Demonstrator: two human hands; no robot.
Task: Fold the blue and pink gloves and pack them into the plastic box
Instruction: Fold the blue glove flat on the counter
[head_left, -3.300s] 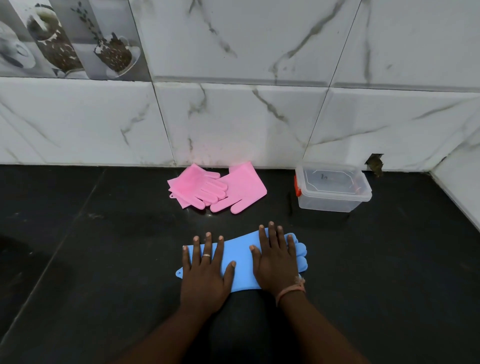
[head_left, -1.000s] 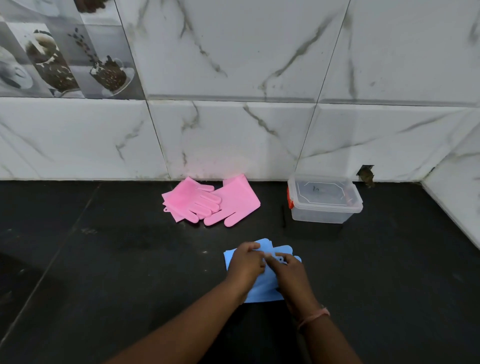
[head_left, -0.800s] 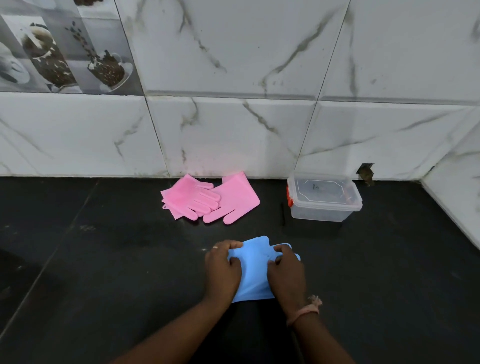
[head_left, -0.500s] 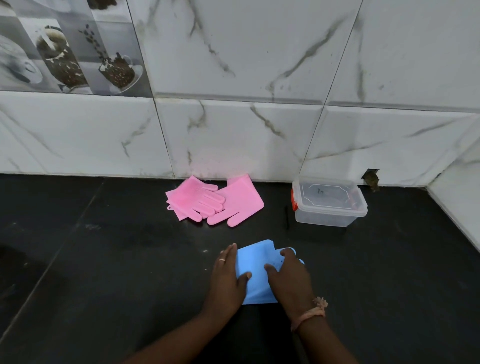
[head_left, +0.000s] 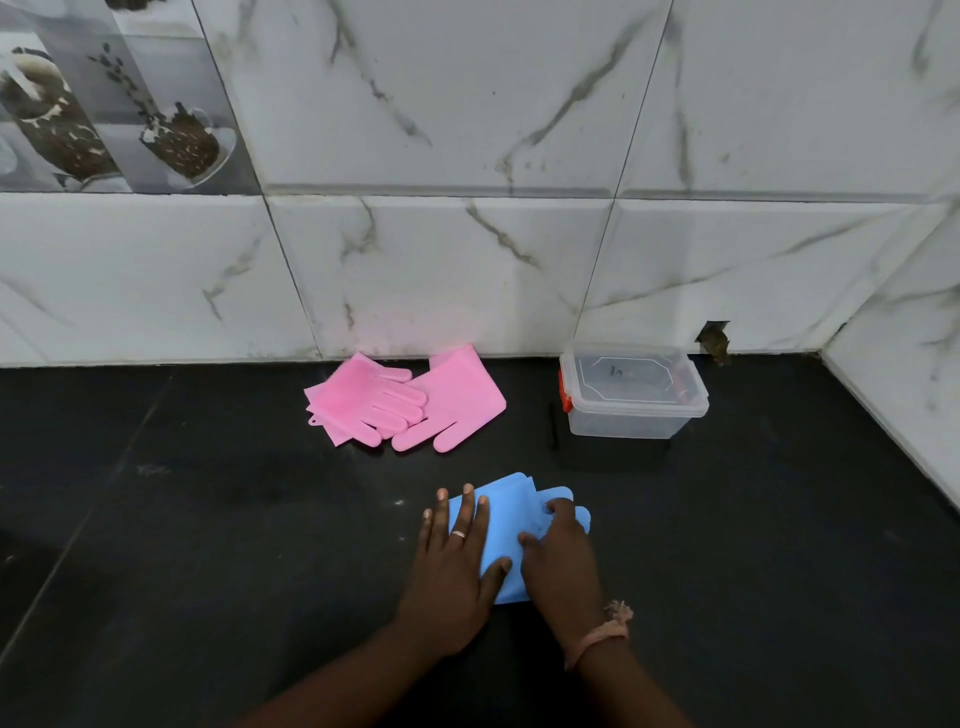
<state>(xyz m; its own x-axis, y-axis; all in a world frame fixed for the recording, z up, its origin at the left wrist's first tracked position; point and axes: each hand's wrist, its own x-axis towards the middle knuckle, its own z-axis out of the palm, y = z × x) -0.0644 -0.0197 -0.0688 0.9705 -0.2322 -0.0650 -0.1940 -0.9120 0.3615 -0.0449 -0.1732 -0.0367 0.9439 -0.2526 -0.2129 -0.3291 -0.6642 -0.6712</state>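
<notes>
Flat on a dark counter (head_left: 182, 519), the left hand (head_left: 449, 566) lay with its fingers straight and spread, pressing down on the left part of the folded blue gloves (head_left: 506, 525); a ring (head_left: 459, 534) showed on one finger. Just beside it, the right hand (head_left: 558, 558) rested on the right part of the same blue bundle, its fingers bent over the far edge; whether they gripped the material or only pressed on it could not be told. A pinkish band (head_left: 602, 631) circled the right wrist. Blue glove fingers stuck out past the right hand toward the right.

Farther back, near the foot of the wall, the pink gloves (head_left: 405, 400) lay unfolded, one overlapping the other, fingers pointing toward the camera and to the right. To their right, well apart from the hands, stood the plastic box (head_left: 631, 397), clear-sided, with a clear lid (head_left: 631, 374) on top and a red clasp (head_left: 565, 394) on its left end. White marble-patterned tiles (head_left: 467, 130) covered the wall behind, with picture tiles (head_left: 104, 104) of cups at the upper left.
</notes>
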